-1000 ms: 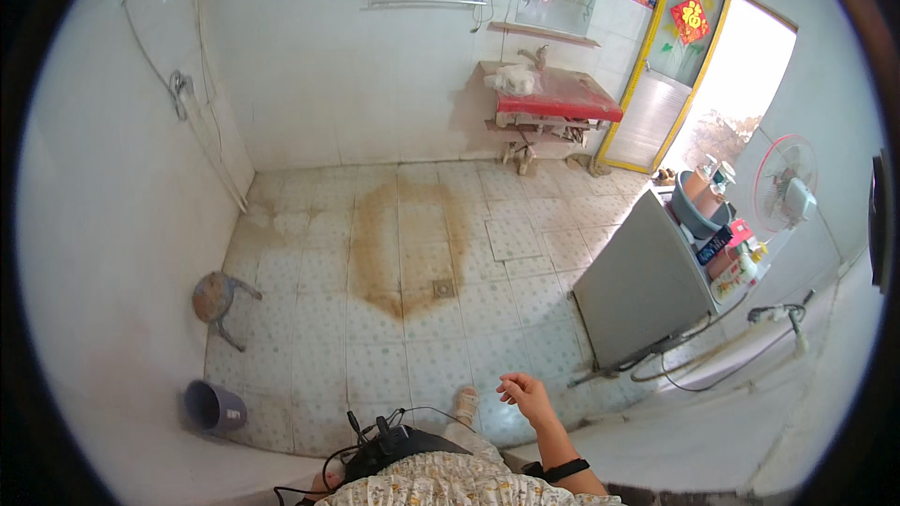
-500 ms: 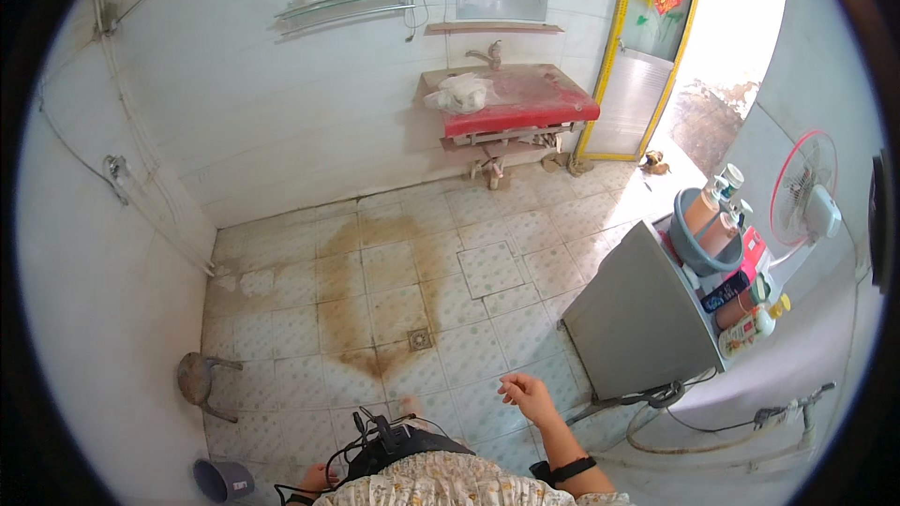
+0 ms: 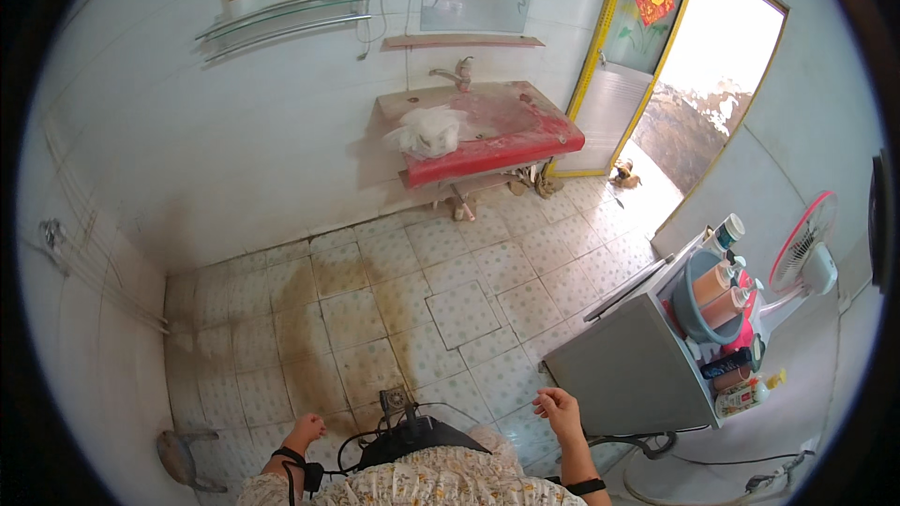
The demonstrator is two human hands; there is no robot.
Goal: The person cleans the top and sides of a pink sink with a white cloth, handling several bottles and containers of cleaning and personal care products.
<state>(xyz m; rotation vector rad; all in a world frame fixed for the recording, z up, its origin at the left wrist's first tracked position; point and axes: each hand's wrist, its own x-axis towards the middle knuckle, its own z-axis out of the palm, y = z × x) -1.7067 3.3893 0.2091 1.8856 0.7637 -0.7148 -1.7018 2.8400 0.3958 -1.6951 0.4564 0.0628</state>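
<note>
My left hand (image 3: 307,431) hangs low over the tiled floor (image 3: 352,317) by the brown stain, its fingers loosely bent and nothing in them. On the other side, my right hand (image 3: 559,409) is also empty, with half-curled fingers a little apart. It is nearest to the grey cabinet (image 3: 626,356), but a gap separates the two. A dark pouch (image 3: 422,440) with black cables sits at my waist, between the hands. Both wrists wear black bands.
A red washbasin (image 3: 497,161) with a white plastic bag (image 3: 429,131) hangs on the far wall. The doorway (image 3: 717,56) stands open at right. A blue-grey basin (image 3: 698,305) with bottles and a pink-rimmed fan (image 3: 806,248) top the cabinet. A small stool (image 3: 176,457) is at lower left.
I have moved forward, and the washbasin and floor drain are nearer. My left hand has come up into fuller view; my right hand has shifted slightly right and down.
</note>
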